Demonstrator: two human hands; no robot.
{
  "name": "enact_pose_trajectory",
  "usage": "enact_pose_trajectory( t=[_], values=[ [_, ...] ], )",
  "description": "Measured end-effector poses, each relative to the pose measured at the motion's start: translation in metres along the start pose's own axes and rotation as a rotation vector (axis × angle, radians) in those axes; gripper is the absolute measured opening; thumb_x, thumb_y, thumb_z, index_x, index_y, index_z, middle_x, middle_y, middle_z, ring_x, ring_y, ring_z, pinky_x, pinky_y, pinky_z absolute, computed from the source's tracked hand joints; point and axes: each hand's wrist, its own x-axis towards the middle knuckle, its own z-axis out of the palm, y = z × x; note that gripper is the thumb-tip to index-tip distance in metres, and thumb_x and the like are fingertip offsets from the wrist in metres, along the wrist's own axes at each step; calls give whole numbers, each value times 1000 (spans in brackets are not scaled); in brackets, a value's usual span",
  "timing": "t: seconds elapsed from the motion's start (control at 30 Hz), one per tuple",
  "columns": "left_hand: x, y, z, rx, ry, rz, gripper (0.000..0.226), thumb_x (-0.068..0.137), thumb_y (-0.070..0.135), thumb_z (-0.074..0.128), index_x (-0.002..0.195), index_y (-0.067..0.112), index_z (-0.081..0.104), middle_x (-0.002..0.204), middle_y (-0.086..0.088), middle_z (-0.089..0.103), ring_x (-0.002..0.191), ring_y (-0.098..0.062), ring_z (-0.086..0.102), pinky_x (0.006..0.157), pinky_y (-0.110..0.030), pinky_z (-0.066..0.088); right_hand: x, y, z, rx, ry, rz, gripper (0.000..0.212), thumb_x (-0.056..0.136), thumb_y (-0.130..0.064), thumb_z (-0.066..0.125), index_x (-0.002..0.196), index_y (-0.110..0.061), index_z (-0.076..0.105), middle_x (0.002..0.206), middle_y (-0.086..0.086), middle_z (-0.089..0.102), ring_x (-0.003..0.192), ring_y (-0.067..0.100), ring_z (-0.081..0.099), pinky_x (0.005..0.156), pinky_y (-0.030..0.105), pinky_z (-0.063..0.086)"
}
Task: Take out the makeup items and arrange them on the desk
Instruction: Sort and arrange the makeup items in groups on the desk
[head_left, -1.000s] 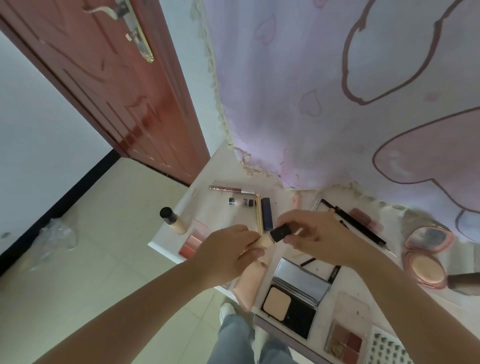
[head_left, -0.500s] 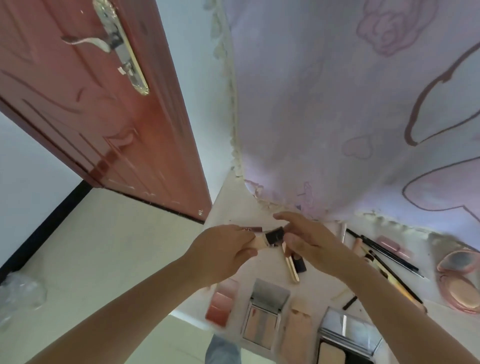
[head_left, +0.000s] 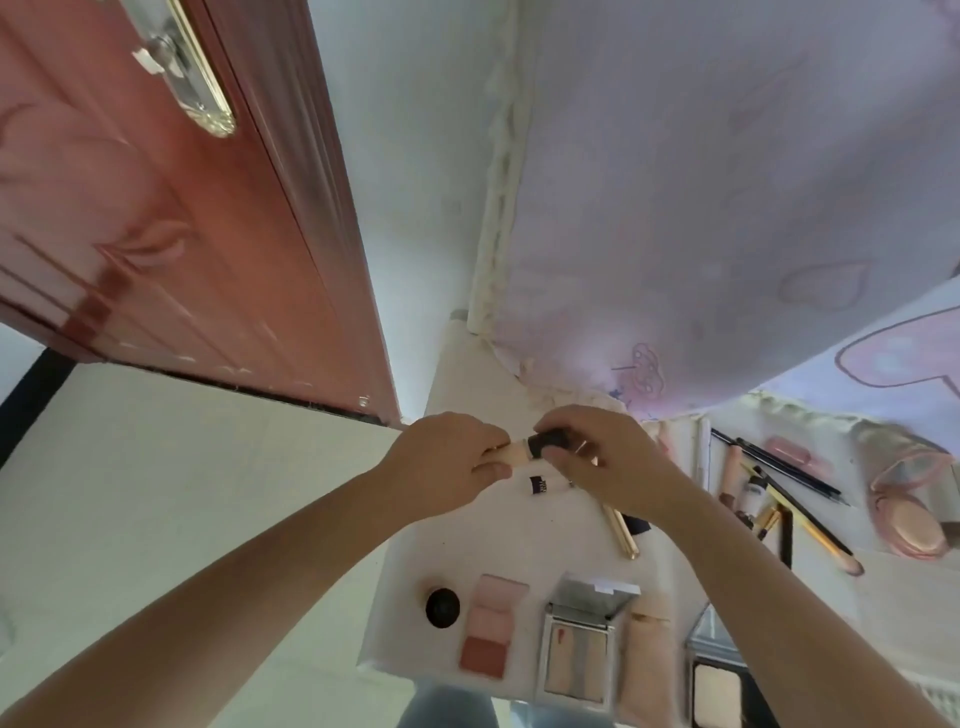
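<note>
- Holding a small tube (head_left: 524, 450) between both hands above the desk (head_left: 457, 384): my left hand (head_left: 447, 460) pinches its pale body, my right hand (head_left: 597, 457) pinches its black cap.
- Laid out already along the near edge: a round jar (head_left: 442, 607), a blush palette (head_left: 491, 626), an open compact (head_left: 582, 644).
- Lying at the right: pencils (head_left: 779, 467) and a pink compact (head_left: 909, 514).
- Judged well along; this tube is not yet set down.

A reddish wooden door (head_left: 156, 234) (brass handle plate) stands left, pale tiled floor (head_left: 182, 493) below it, white wall (head_left: 415, 156) beside a lilac patterned cloth (head_left: 727, 182)
</note>
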Motion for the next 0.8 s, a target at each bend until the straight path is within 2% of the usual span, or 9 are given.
enact_pose_trajectory(
  t=[0.07, 0.13, 0.23, 0.37, 0.43, 0.47, 0.6, 0.7, 0.8],
  values=[
    [7, -8, 7, -26, -2, -16, 25, 91, 33, 48, 71, 18, 44, 66, 6, 44, 68, -17, 43, 59, -27, 28, 0, 9, 2, 111, -35, 15, 44, 81, -7, 62, 107, -40, 50, 92, -23, 52, 80, -5, 55, 71, 6, 47],
    [15, -19, 16, -115, 28, -64, 17, 90, 29, 51, 91, 14, 57, 78, 2, 57, 72, -19, 51, 62, -26, 35, 3, 21, 4, 192, 10, 115, 48, 80, -15, 65, 108, -48, 43, 95, -23, 51, 85, -3, 55, 72, 10, 49],
    [25, -36, 31, -316, 71, -188, 25, 88, 22, 55, 110, 10, 57, 102, -6, 67, 95, -22, 62, 80, -29, 47, 13, 44, 13, 35, 111, 313, 36, 84, -28, 59, 119, -27, 51, 95, -13, 56, 89, 6, 57, 72, 11, 43],
    [39, -48, 52, -495, 132, -264, 32, 88, 17, 57, 120, 12, 56, 120, -1, 60, 113, -17, 53, 95, -20, 36, 29, 67, 37, -391, 33, 383, 38, 89, -19, 48, 127, -19, 46, 125, 1, 50, 115, 20, 45, 91, 25, 38],
    [50, -50, 61, -486, 166, -246, 29, 86, 15, 60, 114, 9, 61, 120, -4, 58, 115, -20, 50, 101, -23, 34, 35, 75, 46, -553, -30, 369, 38, 88, -13, 44, 126, -21, 47, 127, 1, 47, 118, 22, 39, 94, 29, 35],
    [55, -50, 65, -462, 172, -243, 26, 85, 15, 61, 110, 7, 63, 118, -6, 58, 112, -21, 50, 98, -21, 34, 38, 77, 48, -593, -41, 376, 36, 88, -11, 43, 121, -21, 51, 124, 1, 47, 115, 23, 39, 92, 29, 34],
    [70, -46, 77, -539, 195, -300, 25, 85, 15, 61, 108, 8, 63, 102, -3, 57, 98, -18, 50, 72, -7, 28, 41, 85, 47, -669, -69, 346, 32, 87, -10, 43, 115, -20, 55, 118, 1, 48, 111, 22, 37, 87, 26, 30],
    [78, -44, 82, -529, 201, -301, 27, 84, 14, 62, 109, 8, 63, 105, -5, 60, 98, -18, 52, 78, -10, 33, 36, 89, 39, -694, -79, 279, 34, 86, -10, 45, 117, -21, 53, 118, -2, 48, 112, 20, 37, 90, 26, 29],
    [81, -42, 83, -509, 190, -304, 28, 84, 16, 63, 111, 10, 63, 105, -6, 62, 98, -21, 55, 86, -24, 42, 22, 90, 25, -637, -49, 222, 31, 88, -11, 44, 117, -19, 54, 116, -3, 53, 110, 19, 43, 89, 25, 32]
  ],
)
